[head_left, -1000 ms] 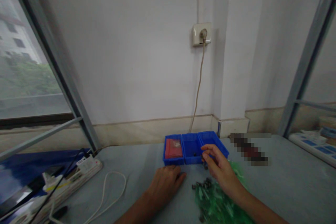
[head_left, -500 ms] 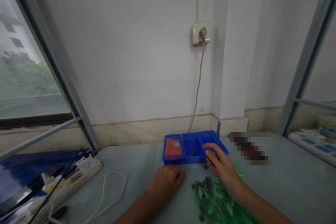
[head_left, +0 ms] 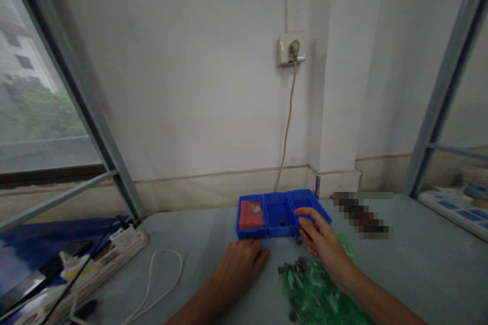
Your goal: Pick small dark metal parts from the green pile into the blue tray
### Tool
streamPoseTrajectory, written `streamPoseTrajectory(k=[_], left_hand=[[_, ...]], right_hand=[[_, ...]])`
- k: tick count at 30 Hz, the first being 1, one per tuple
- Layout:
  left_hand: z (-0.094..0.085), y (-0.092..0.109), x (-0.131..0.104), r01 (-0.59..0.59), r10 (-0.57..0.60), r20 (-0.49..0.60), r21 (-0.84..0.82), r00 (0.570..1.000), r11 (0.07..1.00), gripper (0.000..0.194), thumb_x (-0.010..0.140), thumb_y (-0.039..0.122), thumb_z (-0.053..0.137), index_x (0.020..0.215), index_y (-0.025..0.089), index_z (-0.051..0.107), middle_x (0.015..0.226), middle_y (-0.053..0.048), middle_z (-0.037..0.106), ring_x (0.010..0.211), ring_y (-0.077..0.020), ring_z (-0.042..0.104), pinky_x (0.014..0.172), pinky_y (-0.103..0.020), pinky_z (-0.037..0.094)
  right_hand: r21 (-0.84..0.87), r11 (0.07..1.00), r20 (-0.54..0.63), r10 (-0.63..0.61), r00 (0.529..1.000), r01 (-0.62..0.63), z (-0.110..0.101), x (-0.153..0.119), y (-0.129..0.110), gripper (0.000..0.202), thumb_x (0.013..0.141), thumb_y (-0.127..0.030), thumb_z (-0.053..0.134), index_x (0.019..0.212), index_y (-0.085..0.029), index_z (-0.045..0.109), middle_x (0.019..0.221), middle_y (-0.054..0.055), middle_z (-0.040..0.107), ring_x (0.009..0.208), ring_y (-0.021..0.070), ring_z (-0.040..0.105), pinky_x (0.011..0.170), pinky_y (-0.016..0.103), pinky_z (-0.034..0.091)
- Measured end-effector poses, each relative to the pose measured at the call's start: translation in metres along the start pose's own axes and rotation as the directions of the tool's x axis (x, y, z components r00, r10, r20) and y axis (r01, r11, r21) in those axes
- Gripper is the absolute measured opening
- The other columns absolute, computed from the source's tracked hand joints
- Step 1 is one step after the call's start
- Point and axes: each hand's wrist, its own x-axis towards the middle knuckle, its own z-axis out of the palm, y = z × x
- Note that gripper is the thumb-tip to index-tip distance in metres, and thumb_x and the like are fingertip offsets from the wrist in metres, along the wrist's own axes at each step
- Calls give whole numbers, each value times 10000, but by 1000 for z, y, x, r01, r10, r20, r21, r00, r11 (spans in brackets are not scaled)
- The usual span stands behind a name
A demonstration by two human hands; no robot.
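Observation:
My left hand (head_left: 243,264) rests palm down on the table, its thumb held out to the side and its fingertips by the front of a blue bin holding a red packet (head_left: 251,215). My right hand (head_left: 320,238) is closed in a pinch at the front right of the blue bins (head_left: 280,208); what sits between thumb and fingers is too small to make out. A few small dark pieces (head_left: 282,223) lie in the middle bin. Below my right hand, small metal parts (head_left: 299,265) are heaped at the edge of a green plastic bag (head_left: 320,294).
On the left lie a white power strip (head_left: 125,251) with plugs and a looped white cable (head_left: 168,250). A wall socket (head_left: 292,49) has a cord hanging behind the bins. To the right is a blurred-out item (head_left: 362,216); grey metal posts (head_left: 438,91) flank the table.

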Motion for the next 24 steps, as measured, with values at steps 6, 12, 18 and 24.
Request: streamPoseTrajectory(k=[6, 12, 18, 24], left_hand=[[-1, 1, 0, 2, -2, 3, 1, 1000, 1000, 314, 1072, 405, 465, 972, 209, 689, 962, -51, 740, 883, -233, 695, 766, -305, 482], [0, 1, 0, 5, -5, 6, -4, 1000, 1000, 329, 1073, 417, 453, 989, 209, 693, 962, -55, 734, 876, -230, 691, 762, -305, 480], [0, 1, 1, 7, -7, 7, -26, 1000, 1000, 332, 1067, 409, 453, 967, 199, 690, 953, -60, 730, 874, -228, 689, 767, -305, 480], [0, 1, 1, 1, 0, 13, -14, 1000, 1000, 316, 1068, 402, 458, 974, 205, 687, 961, -60, 734, 887, -235, 693, 780, -310, 484]], right_hand=[[-16, 1000, 1, -8, 1000, 8, -1, 0, 0, 441, 830, -599, 713, 1092, -255, 627, 613, -79, 437, 447, 86, 318, 417, 208, 210], [-30, 1000, 7, -1, 1000, 1, -1, 0, 0, 448, 817, -612, 712, 1080, -261, 618, 606, -81, 431, 434, 86, 309, 417, 212, 201], [-31, 1000, 8, -2, 1000, 2, -1, 1, 0, 464, 816, -617, 716, 1087, -253, 622, 605, -82, 421, 440, 85, 304, 417, 212, 203], [-20, 1000, 6, -1, 1000, 2, -1, 0, -1, 455, 825, -607, 716, 1091, -249, 626, 598, -83, 420, 443, 85, 305, 412, 206, 205]])
